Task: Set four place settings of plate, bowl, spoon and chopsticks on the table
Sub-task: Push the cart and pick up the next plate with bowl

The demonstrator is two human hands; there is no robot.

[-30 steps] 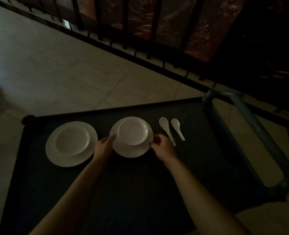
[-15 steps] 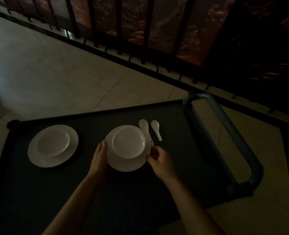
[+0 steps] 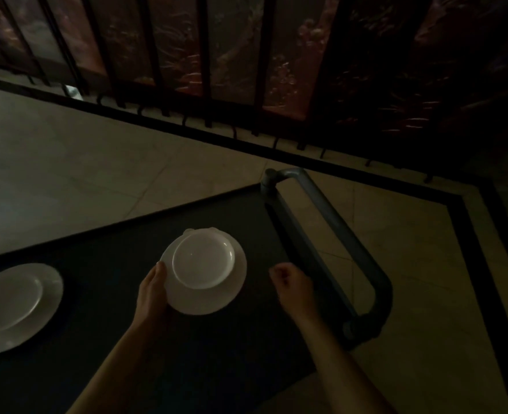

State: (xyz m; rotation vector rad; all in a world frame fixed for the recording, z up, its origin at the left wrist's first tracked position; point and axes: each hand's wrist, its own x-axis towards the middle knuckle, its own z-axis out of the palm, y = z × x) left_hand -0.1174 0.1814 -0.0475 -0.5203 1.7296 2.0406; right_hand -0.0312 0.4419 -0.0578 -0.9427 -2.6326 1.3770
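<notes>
A white plate (image 3: 211,304) with a white bowl (image 3: 203,259) on it is in the middle of the view, above the dark cart top (image 3: 127,354). My left hand (image 3: 152,294) grips the plate's left rim, thumb on top. My right hand (image 3: 294,286) hovers to the right of the plate, apart from it, fingers loosely curled and holding nothing. A second white plate (image 3: 51,289) with its bowl (image 3: 8,306) lies at the left edge of the cart top. A small white bit (image 3: 188,232) peeks out behind the held plate's far rim; the spoons are otherwise hidden.
The cart's grey tube handle (image 3: 336,228) runs along its right side, close to my right hand. Beyond the cart lies pale tiled floor (image 3: 67,174) with a dark border. A dark railing (image 3: 205,55) stands at the back.
My right hand has let go of the plate and moved off to the right. The plate with the bowl now covers the two spoons. The view has swung right, pushing the other plate to the left edge.
</notes>
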